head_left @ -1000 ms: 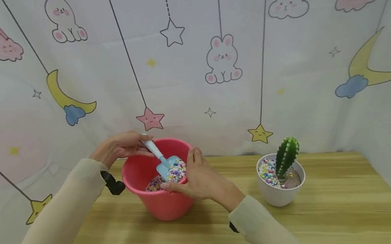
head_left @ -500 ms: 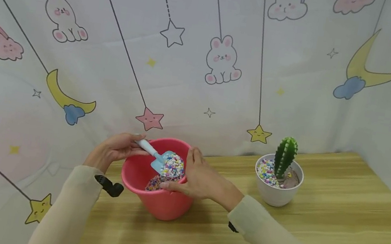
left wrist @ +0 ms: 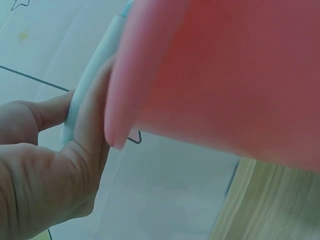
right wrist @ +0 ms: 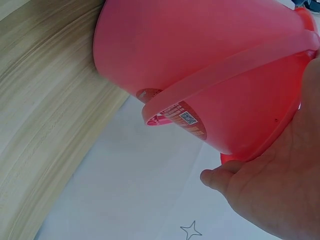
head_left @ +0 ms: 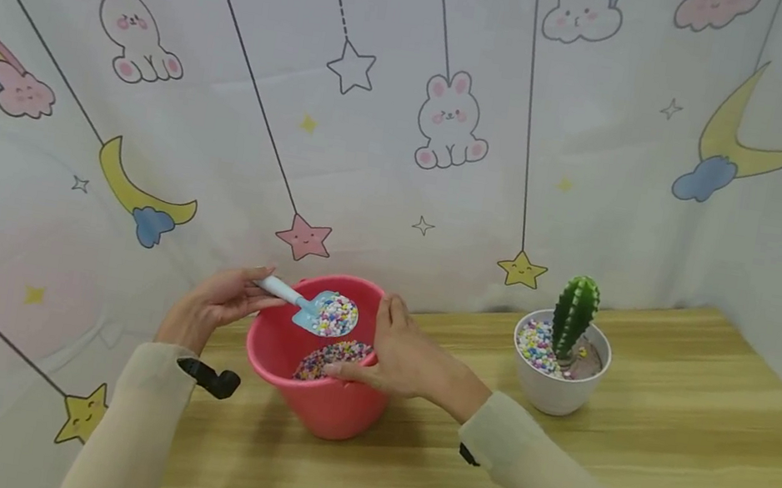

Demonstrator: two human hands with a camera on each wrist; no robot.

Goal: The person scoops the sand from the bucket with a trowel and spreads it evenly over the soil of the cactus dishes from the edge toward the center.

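The left hand (head_left: 219, 303) pinches the white handle (head_left: 281, 288) of a light-blue toy shovel (head_left: 304, 318) in a narrow grip. The blade carries multicoloured beads (head_left: 339, 316) over the mouth of the pink plastic bucket (head_left: 335, 414), where more beads lie. The right hand (head_left: 415, 357) holds the bucket's rim at 3 o'clock. On the wood-grain tabletop (head_left: 683, 423), a potted cactus (head_left: 575, 315) stands at 3 o'clock from the bucket.

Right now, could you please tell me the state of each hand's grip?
Left hand: grip closed, holding the blue shovel by its handle.
Right hand: grip closed, holding the red bucket by its rim.
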